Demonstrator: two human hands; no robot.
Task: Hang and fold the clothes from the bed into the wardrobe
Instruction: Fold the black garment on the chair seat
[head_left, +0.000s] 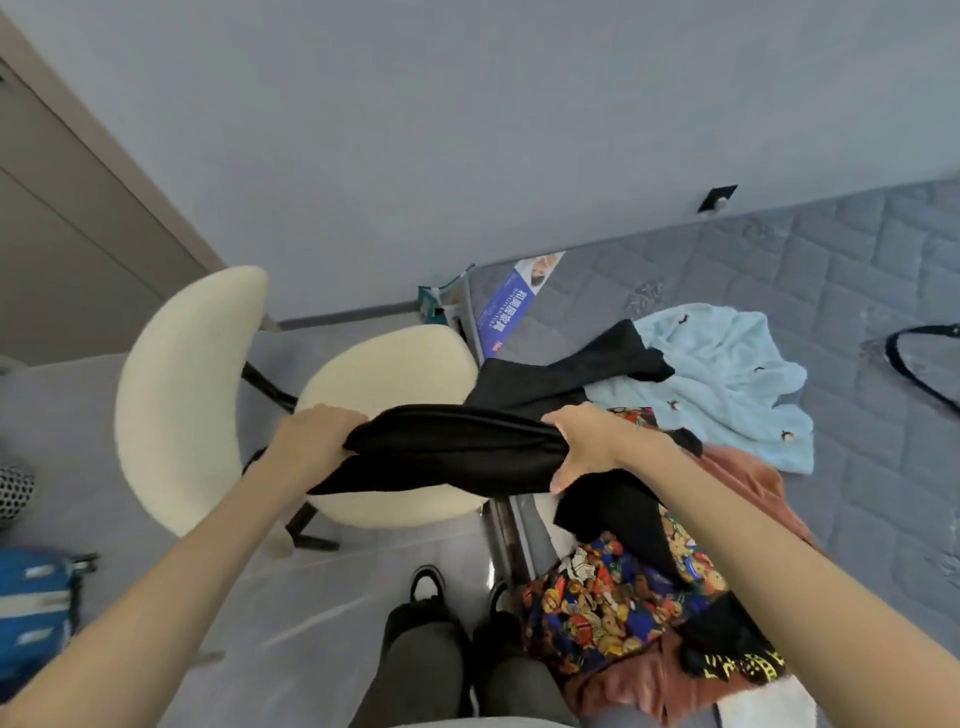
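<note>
Both the left hand and right hand clench the black garment stretched over the bed's edge, apparently mid-fold; next comes doubling it over.

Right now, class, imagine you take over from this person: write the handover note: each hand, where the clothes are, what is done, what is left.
Left hand grips one end of the black garment; right hand grips the other end, holding it stretched by the cream chair, beside the bed.
On the bed: a light blue top, a bear-print garment, a rust-brown garment, all unfolded.
Done: nothing visibly folded or hung; no wardrobe clearly in view.
Left: fold or hang the held garment, then the pile.
</note>
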